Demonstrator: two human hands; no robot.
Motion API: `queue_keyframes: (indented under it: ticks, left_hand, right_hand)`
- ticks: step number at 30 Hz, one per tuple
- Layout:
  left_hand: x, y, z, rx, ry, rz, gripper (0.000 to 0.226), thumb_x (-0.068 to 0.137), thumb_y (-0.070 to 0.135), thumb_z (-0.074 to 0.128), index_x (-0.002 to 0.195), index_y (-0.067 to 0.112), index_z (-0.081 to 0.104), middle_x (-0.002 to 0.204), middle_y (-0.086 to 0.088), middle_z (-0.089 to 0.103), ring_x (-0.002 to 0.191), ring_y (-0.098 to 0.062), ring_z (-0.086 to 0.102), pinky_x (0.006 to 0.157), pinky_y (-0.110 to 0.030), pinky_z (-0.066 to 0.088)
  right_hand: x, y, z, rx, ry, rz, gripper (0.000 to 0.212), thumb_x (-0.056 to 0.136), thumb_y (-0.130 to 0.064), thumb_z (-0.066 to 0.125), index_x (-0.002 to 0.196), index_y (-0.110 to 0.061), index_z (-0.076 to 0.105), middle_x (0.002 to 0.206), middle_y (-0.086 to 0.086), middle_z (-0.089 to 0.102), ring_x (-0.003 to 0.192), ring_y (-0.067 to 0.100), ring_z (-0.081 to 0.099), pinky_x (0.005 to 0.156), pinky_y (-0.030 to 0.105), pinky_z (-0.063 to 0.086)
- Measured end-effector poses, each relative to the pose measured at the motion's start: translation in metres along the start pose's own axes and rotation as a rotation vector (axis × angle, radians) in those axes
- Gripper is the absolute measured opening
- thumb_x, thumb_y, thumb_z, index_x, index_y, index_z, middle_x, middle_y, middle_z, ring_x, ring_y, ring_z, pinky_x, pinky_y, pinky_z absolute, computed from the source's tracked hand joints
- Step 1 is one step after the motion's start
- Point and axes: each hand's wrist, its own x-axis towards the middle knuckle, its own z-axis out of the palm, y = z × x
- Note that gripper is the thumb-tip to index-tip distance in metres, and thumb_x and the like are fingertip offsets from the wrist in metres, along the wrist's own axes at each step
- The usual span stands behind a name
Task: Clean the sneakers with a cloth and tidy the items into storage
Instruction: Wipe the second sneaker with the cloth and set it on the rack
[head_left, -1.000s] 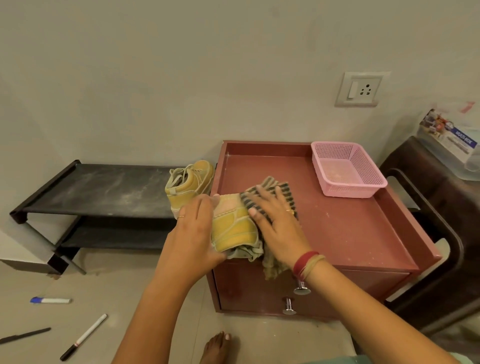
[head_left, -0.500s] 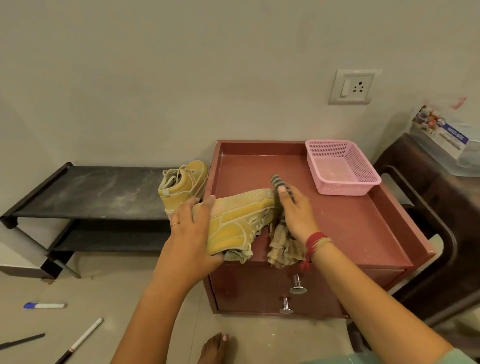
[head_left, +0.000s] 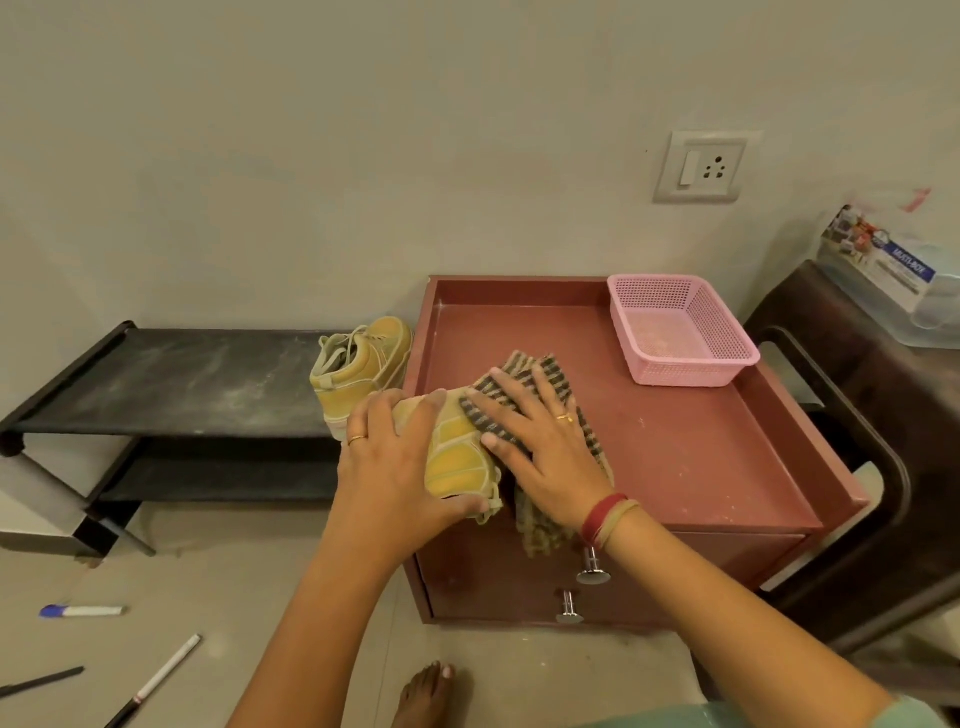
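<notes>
On the floor at the far left lay a blue-capped marker (head_left: 82, 611), a white pen (head_left: 156, 679) and a dark pen (head_left: 41, 682) cut off by the frame edge. A black shoe rack (head_left: 171, 384) stood against the wall, and at its right end sat a yellow sneaker (head_left: 361, 371), upright, its long axis running away from the camera, heel and collar nearer; its toe was hidden behind the red cabinet (head_left: 675, 447).

The second yellow sneaker (head_left: 454, 460) lay at the cabinet top's front left corner, tipped on its side, its long axis running roughly from the front edge back toward the wall; which end was which was hard to make out under the hands. The left hand (head_left: 395, 467) wrapped it from the left, fingers curled over the top and thumb under the near end, clamped on it. The right hand (head_left: 540, 441) lay flat, fingers spread, pressing a striped cloth (head_left: 535, 379) against the shoe; the cloth's tail hung over the front edge above the drawer knobs (head_left: 592, 569).

A pink basket (head_left: 680, 332) sat at the back right corner.
</notes>
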Motion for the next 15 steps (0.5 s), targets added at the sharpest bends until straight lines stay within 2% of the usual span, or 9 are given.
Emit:
queue_keyframes:
  ticks: [1, 2, 4, 5, 9, 10, 12, 13, 15]
  left_hand:
    - [0.0, 0.0, 0.0, -0.014, -0.009, -0.005, 0.107, 0.051, 0.066, 0.079, 0.142, 0.032, 0.034, 0.137, -0.006, 0.028, 0.129, -0.024, 0.016, 0.101, -0.048, 0.038]
    - [0.0, 0.0, -0.001, -0.023, -0.021, -0.01, 0.107, 0.052, 0.065, 0.079, 0.143, 0.032, 0.033, 0.139, -0.005, 0.027, 0.13, -0.023, 0.014, 0.102, -0.048, 0.036]
    - [0.001, 0.0, -0.003, -0.013, -0.051, -0.017, 0.107, 0.055, 0.064, 0.078, 0.144, 0.034, 0.029, 0.142, -0.005, 0.023, 0.132, -0.024, 0.012, 0.104, -0.048, 0.034]
    - [0.001, 0.0, -0.004, -0.006, -0.06, -0.018, 0.107, 0.056, 0.064, 0.078, 0.145, 0.034, 0.027, 0.143, -0.004, 0.022, 0.133, -0.025, 0.013, 0.105, -0.048, 0.034]
    - [0.002, -0.001, -0.006, -0.01, -0.07, -0.015, 0.106, 0.057, 0.065, 0.077, 0.145, 0.034, 0.027, 0.144, -0.003, 0.022, 0.133, -0.027, 0.015, 0.105, -0.046, 0.034]
    - [0.002, 0.0, -0.006, -0.01, -0.072, -0.014, 0.106, 0.057, 0.065, 0.077, 0.145, 0.035, 0.027, 0.144, -0.003, 0.022, 0.133, -0.027, 0.014, 0.105, -0.046, 0.034]
    - [0.002, 0.0, -0.006, -0.01, -0.075, -0.013, 0.106, 0.057, 0.065, 0.077, 0.145, 0.035, 0.026, 0.145, -0.003, 0.021, 0.133, -0.026, 0.013, 0.107, -0.045, 0.032]
    - [0.002, 0.0, -0.006, -0.011, -0.076, -0.013, 0.106, 0.057, 0.064, 0.077, 0.146, 0.035, 0.026, 0.145, -0.003, 0.021, 0.133, -0.025, 0.012, 0.107, -0.045, 0.031]
    - [0.002, 0.0, -0.007, -0.021, -0.075, -0.015, 0.106, 0.057, 0.064, 0.077, 0.145, 0.034, 0.027, 0.144, -0.004, 0.021, 0.132, -0.024, 0.012, 0.108, -0.044, 0.031]
  right_hand:
    - [0.0, 0.004, 0.001, -0.002, -0.001, -0.028, 0.043, 0.09, -0.062, 0.022, 0.132, -0.063, 0.019, 0.154, -0.023, 0.01, 0.145, 0.012, -0.008, 0.114, 0.054, -0.003]
    - [0.001, 0.01, 0.0, 0.048, 0.03, 0.019, 0.043, 0.089, -0.062, 0.023, 0.131, -0.063, 0.019, 0.153, -0.024, 0.009, 0.145, 0.011, -0.006, 0.115, 0.055, 0.0]
    - [0.006, 0.017, -0.004, 0.223, 0.128, 0.208, 0.046, 0.085, -0.066, 0.024, 0.13, -0.061, 0.022, 0.153, -0.019, 0.013, 0.145, 0.014, 0.001, 0.116, 0.055, 0.009]
    - [0.007, 0.018, -0.003, 0.255, 0.138, 0.244, 0.047, 0.084, -0.067, 0.024, 0.129, -0.06, 0.023, 0.154, -0.017, 0.015, 0.145, 0.016, 0.002, 0.116, 0.054, 0.011]
    - [0.001, 0.014, 0.002, 0.286, 0.017, 0.034, 0.034, 0.091, -0.058, 0.032, 0.123, -0.069, 0.03, 0.149, -0.032, 0.016, 0.144, 0.005, -0.007, 0.116, 0.042, -0.001]
    - [0.003, 0.018, -0.001, 0.376, 0.053, 0.075, 0.032, 0.094, -0.052, 0.036, 0.12, -0.07, 0.032, 0.147, -0.033, 0.017, 0.145, 0.006, -0.003, 0.117, 0.042, 0.001]
    - [0.009, 0.028, -0.006, 0.518, 0.139, 0.244, 0.034, 0.097, -0.039, 0.041, 0.118, -0.063, 0.032, 0.149, -0.022, 0.019, 0.145, 0.014, 0.009, 0.118, 0.049, 0.01]
    - [0.009, 0.029, -0.007, 0.518, 0.142, 0.28, 0.033, 0.097, -0.037, 0.041, 0.119, -0.059, 0.032, 0.15, -0.017, 0.02, 0.145, 0.016, 0.01, 0.118, 0.05, 0.011]
    - [0.006, 0.022, -0.007, 0.425, 0.088, 0.219, 0.031, 0.095, -0.042, 0.04, 0.121, -0.057, 0.032, 0.15, -0.018, 0.018, 0.145, 0.016, 0.001, 0.118, 0.043, 0.002]
